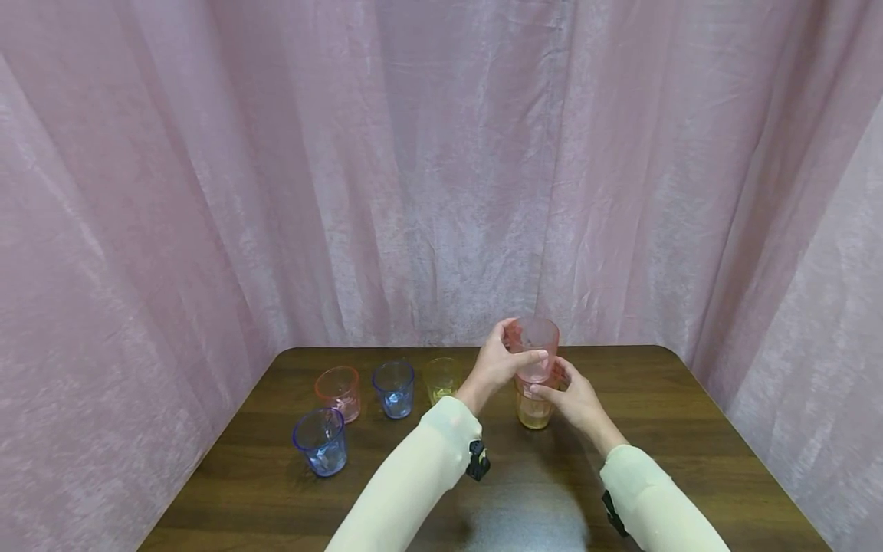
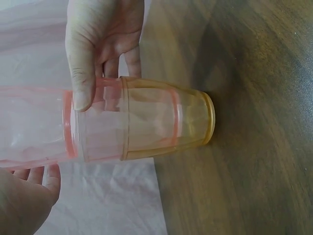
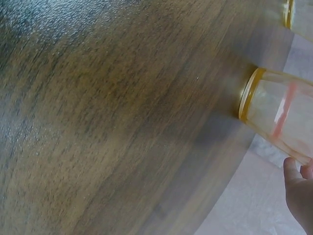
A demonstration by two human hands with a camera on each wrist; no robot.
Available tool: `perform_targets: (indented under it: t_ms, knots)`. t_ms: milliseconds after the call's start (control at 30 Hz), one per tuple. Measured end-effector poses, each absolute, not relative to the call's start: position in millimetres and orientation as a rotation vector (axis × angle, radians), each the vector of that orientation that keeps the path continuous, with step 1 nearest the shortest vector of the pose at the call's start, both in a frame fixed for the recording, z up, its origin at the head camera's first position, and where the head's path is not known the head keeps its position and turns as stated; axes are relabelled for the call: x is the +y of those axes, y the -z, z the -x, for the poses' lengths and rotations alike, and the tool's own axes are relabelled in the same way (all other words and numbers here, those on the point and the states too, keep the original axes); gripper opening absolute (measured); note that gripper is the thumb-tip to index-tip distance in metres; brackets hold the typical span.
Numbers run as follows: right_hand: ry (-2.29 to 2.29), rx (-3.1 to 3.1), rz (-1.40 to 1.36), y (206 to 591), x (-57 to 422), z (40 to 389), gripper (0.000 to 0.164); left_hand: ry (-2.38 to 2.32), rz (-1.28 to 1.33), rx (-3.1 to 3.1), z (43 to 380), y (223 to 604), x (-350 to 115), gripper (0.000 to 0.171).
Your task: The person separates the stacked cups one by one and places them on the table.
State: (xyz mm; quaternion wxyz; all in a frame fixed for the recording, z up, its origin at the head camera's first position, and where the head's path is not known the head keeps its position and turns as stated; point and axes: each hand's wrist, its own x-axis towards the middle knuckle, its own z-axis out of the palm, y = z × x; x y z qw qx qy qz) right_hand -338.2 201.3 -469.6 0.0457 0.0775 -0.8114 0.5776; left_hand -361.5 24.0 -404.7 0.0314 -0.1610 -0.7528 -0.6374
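Observation:
A clear yellow cup (image 1: 534, 418) stands upright on the table, with a pink cup (image 2: 100, 142) nested in it, its upper part above the yellow rim. My right hand (image 1: 576, 399) grips this lower pink cup near its rim, the thumb (image 2: 82, 93) lying against its side. Right above, my left hand (image 1: 500, 364) holds a second pink cup (image 1: 536, 337) upright, fingers and thumb around it. The base of the upper pink cup is at the lower one's rim; whether they touch I cannot tell. Part of the right hand shows in the right wrist view.
Left on the brown wooden table (image 1: 621, 368) stand a pink cup (image 1: 339, 391), a blue cup (image 1: 395, 391), a nearer blue cup (image 1: 322, 445) and another yellow cup (image 1: 440, 376), partly behind my left forearm. A pink curtain (image 1: 448, 192) hangs behind the table.

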Motion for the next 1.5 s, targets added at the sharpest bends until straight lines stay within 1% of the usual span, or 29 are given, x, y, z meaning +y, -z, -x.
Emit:
perform_targets:
  t_ms: [600, 833, 1100, 1333, 1500]
  knots:
    - [-1.734, -2.506, -0.238, 468, 202, 337, 0.088, 2.001, 0.532, -2.284, 358, 392, 6, 0.084]
    - [-1.727, -2.506, -0.242, 468, 201, 337, 0.085, 1.985, 0.527, -2.295, 357, 392, -5, 0.081]
    - [-1.74, -2.501, -0.244, 468, 200, 335, 0.084, 2.008, 0.503, -2.32, 351, 389, -22, 0.085]
    - [-1.749, -2.497, -0.232, 468, 200, 336, 0.084, 2.004, 0.522, -2.286, 351, 388, -31, 0.084]
    - [-1.725, -2.513, -0.236, 467, 201, 336, 0.083, 1.984, 0.513, -2.292, 348, 386, -37, 0.086]
